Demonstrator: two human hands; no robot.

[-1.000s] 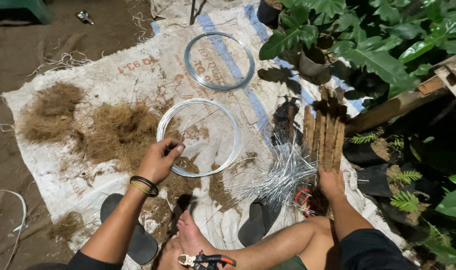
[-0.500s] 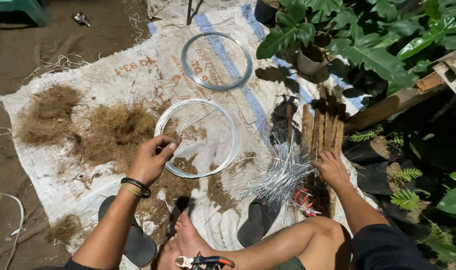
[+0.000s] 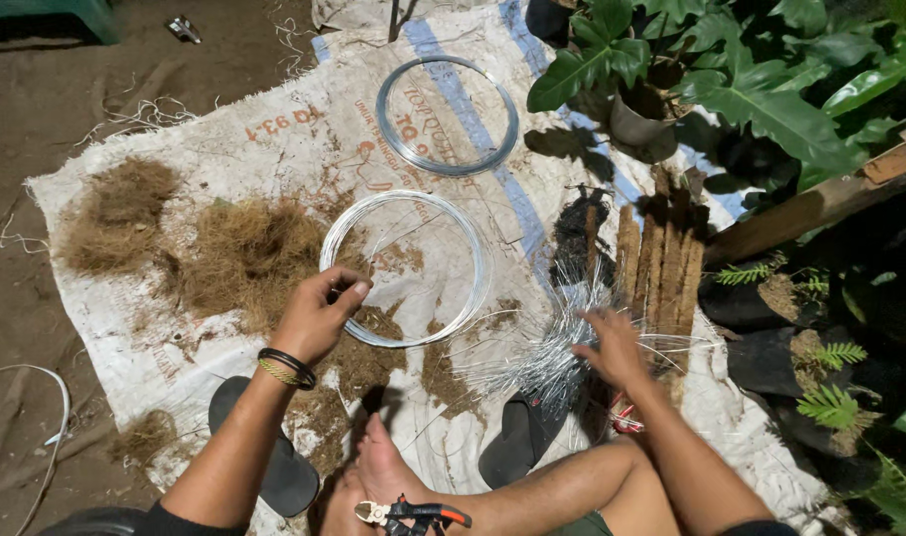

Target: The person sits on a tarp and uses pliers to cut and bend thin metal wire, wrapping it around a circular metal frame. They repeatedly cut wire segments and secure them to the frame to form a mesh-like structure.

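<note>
From the head camera, the left hand pinches the near-left edge of a coil of silvery wire, fingers closed on the strand. The coil lies flat on a white woven sack spread over the dirt. Just left of it sit heaps of brown fibre. A second, darker wire ring lies farther up the sack, well apart. The right hand spreads its fingers loosely over a bundle of short cut wires, touching them; whether it grips any I cannot tell. Beyond that bundle lie brown fibre-wrapped sticks. Pliers with orange handles rest by the foot.
</note>
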